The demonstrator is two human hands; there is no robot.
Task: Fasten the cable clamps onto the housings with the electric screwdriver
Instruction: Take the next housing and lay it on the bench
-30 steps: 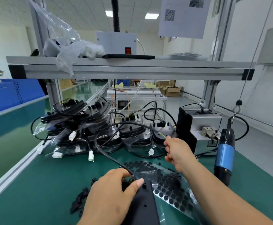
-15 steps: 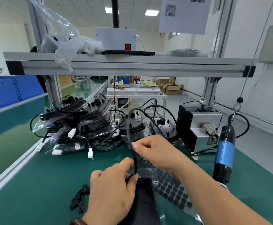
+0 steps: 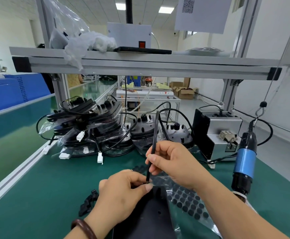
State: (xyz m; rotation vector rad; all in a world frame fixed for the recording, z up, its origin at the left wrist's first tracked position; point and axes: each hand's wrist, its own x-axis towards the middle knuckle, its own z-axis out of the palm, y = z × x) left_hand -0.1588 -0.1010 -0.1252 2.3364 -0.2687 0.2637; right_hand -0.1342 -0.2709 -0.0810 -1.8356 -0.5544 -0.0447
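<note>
Both hands [image 3: 123, 194] [image 3: 173, 163] pinch cable [image 3: 155, 128]; clear bag [image 3: 215, 229] holds black pads [image 3: 189, 202].

We held both hands close together, low and central.
Our left hand [image 3: 121, 194] pinched the cable [image 3: 155, 128] at its base; our right hand [image 3: 175, 163] pinched it just above.

The left hand [image 3: 123, 192] hides where the cable [image 3: 155, 128] meets the housing [image 3: 151, 221], itself cut by the bottom edge.
</note>
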